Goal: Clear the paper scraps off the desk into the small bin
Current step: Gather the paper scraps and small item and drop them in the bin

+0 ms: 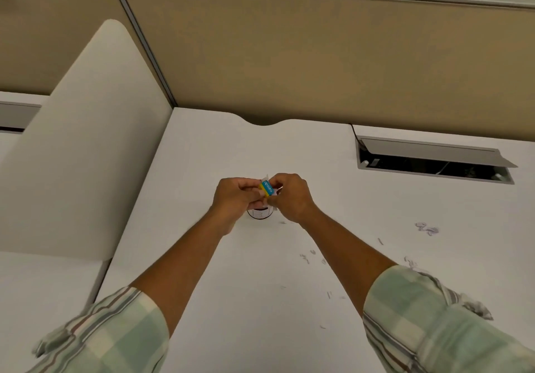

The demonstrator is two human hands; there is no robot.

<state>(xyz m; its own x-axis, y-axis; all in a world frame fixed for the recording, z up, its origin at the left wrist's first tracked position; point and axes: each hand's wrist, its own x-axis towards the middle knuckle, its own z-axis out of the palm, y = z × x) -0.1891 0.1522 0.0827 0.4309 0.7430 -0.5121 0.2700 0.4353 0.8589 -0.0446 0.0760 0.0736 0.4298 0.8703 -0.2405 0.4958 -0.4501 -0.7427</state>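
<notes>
Still strewn: thin grey-white paper scraps (427,229) on the white desk (202,155), right of the small round dark-rimmed bin (259,214), so clearing judged far from finished. Directly above that bin, left hand (234,199) and right hand (289,196) pinched together on a small blue-and-yellow printed wrapper (267,188). Bare room all around; open cable hatch (434,159) far right, curved divider (86,141) left.
</notes>
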